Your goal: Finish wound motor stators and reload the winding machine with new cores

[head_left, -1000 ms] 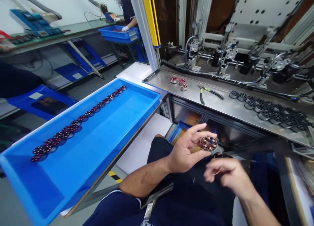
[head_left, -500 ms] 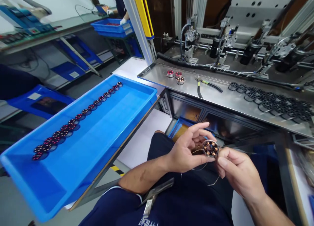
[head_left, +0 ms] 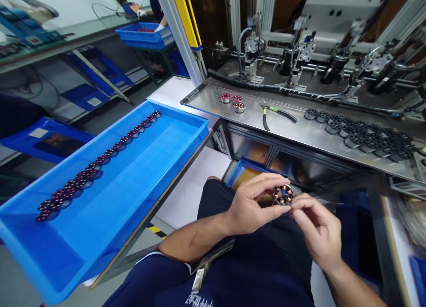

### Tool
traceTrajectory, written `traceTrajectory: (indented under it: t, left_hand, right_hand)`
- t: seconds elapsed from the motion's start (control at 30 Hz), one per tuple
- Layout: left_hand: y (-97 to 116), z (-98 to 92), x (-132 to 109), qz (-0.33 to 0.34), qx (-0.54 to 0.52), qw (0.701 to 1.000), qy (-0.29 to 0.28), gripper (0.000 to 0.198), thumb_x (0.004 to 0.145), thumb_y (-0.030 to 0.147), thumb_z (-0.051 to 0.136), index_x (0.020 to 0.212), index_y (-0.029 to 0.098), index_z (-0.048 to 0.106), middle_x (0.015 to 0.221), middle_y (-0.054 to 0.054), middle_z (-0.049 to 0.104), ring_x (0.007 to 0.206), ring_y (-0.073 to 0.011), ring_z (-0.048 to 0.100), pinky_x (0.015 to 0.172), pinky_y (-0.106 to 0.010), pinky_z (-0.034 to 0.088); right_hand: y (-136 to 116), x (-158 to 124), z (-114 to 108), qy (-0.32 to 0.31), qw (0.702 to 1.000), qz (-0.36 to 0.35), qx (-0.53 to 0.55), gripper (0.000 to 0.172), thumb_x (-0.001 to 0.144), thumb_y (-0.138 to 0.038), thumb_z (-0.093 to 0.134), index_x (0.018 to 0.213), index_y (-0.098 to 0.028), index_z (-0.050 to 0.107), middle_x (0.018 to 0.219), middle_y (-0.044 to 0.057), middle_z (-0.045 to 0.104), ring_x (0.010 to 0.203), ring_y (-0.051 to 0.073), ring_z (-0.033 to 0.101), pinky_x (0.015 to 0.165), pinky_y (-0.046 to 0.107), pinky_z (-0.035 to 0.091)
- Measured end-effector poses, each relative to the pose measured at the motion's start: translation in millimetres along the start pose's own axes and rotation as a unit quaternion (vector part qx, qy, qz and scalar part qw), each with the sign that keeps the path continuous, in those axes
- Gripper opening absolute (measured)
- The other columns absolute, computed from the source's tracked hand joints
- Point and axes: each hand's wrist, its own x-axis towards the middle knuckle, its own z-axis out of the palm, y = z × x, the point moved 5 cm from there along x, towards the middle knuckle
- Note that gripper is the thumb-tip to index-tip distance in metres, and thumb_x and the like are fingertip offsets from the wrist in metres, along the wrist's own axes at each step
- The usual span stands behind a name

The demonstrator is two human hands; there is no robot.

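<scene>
My left hand [head_left: 254, 202] is closed around a small ring-shaped motor stator [head_left: 282, 194] with copper windings, its wound face turned up towards me. The thumb and fingertips grip the rim. At the stator's lower right edge, my right hand [head_left: 316, 227] pinches a thin lead wire between thumb and forefinger; the fingertips hide most of the wire. On the metal ledge beyond lie cutting pliers [head_left: 278, 113] with green and black handles, spread apart. Left of them sit a copper-wound stator [head_left: 239, 107] and two red ones, one being the red stator [head_left: 225, 97].
To my left stands a long blue tray [head_left: 140, 174] with a row of wound stators [head_left: 83, 176] along its far side. Many black stator cores [head_left: 362, 131] crowd the right of the metal ledge [head_left: 213, 104]. Machine fixtures [head_left: 299, 54] rise behind. A co-worker's gloved hand [head_left: 159, 27] is beside another blue tray.
My left fingers have closed in over the stator's top rim, and the stator has turned slightly. My right hand stays at its edge. The dangling wire ends no longer show below. The view has shifted slightly.
</scene>
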Motion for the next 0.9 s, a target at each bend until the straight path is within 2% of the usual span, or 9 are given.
traceTrajectory:
  t: [0.1,0.23,0.3,0.37,0.43,0.5,0.57,0.73,0.9]
  left_hand:
    - [17,0.4,0,0.128,0.129,0.983,-0.001,0.050,0.077,0.012,0.078,0.124,0.016,0.065,0.114,-0.012,0.073,0.105,-0.0205,0.071,0.095,-0.032,0.059]
    - [24,1.1,0,0.170,0.137,0.976,0.002,0.050,0.075,0.010,0.077,0.123,0.014,0.065,0.111,-0.013,0.075,0.104,-0.0212,0.073,0.094,-0.031,0.060]
    - [20,1.2,1,0.118,0.087,0.989,-0.004,0.048,0.074,0.010,0.079,0.119,0.014,0.067,0.112,-0.013,0.075,0.103,-0.0215,0.073,0.092,-0.030,0.060]
    - [10,2.4,1,0.013,-0.005,1.000,-0.016,0.044,0.074,0.012,0.080,0.117,0.015,0.068,0.111,-0.012,0.075,0.099,-0.0203,0.074,0.088,-0.029,0.061]
    - [-1,5.8,-1,-0.081,-0.102,0.991,-0.029,0.043,0.076,0.015,0.080,0.117,0.016,0.068,0.109,-0.011,0.075,0.093,-0.0187,0.074,0.085,-0.027,0.062]
    - [-5,8.4,-2,-0.110,-0.146,0.983,-0.032,0.044,0.073,0.017,0.083,0.115,0.016,0.069,0.109,-0.011,0.074,0.093,-0.0189,0.074,0.085,-0.028,0.061]
    - [-3,7.8,-1,-0.071,-0.121,0.990,-0.019,0.044,0.069,0.017,0.085,0.111,0.015,0.071,0.109,-0.012,0.072,0.095,-0.0197,0.073,0.084,-0.027,0.061]
    - [18,8.0,1,0.126,0.062,0.990,-0.002,0.044,0.069,0.013,0.082,0.111,0.015,0.070,0.101,-0.011,0.072,0.089,-0.0181,0.072,0.081,-0.028,0.061]
    - [19,4.9,2,0.129,0.069,0.989,0.019,0.041,0.068,0.014,0.083,0.107,0.014,0.069,0.096,-0.010,0.074,0.090,-0.0197,0.073,0.083,-0.030,0.062]
  right_hand:
    - [-10,-2,-3,0.030,0.997,-0.071,0.016,0.014,0.087,-0.032,0.069,0.090,-0.021,0.061,0.082,0.004,0.057,0.080,0.019,0.057,0.071,0.031,0.046]
    - [-16,-4,6,0.016,0.995,-0.089,0.034,0.005,0.091,-0.019,0.063,0.088,-0.021,0.059,0.083,0.002,0.058,0.077,0.015,0.056,0.071,0.030,0.047]
    - [-14,-5,10,0.036,0.994,-0.083,0.054,0.010,0.094,-0.014,0.057,0.087,-0.021,0.058,0.083,0.002,0.057,0.078,0.014,0.055,0.071,0.028,0.046]
    - [-9,-6,12,0.059,0.993,-0.072,0.078,0.010,0.095,-0.014,0.055,0.088,-0.021,0.058,0.083,0.001,0.056,0.078,0.013,0.054,0.071,0.027,0.046]
    - [-4,-8,14,0.069,0.991,-0.065,0.093,0.010,0.095,-0.014,0.055,0.088,-0.021,0.058,0.083,0.001,0.056,0.078,0.013,0.053,0.071,0.027,0.047]
    - [0,-9,14,0.068,0.991,-0.065,0.100,0.009,0.095,-0.016,0.055,0.088,-0.021,0.058,0.084,0.002,0.055,0.079,0.014,0.054,0.072,0.028,0.048]
    - [0,-9,13,0.069,0.990,-0.071,0.105,0.004,0.095,-0.019,0.056,0.092,-0.021,0.057,0.087,0.003,0.054,0.082,0.016,0.054,0.073,0.030,0.048]
    - [-4,-8,14,0.063,0.991,-0.050,0.106,0.006,0.094,-0.025,0.058,0.092,-0.022,0.054,0.094,0.005,0.051,0.089,0.018,0.053,0.076,0.032,0.048]
    - [6,-12,21,0.108,0.983,0.032,0.144,0.016,0.101,-0.030,0.046,0.088,-0.022,0.051,0.092,0.004,0.053,0.085,0.016,0.054,0.079,0.033,0.048]
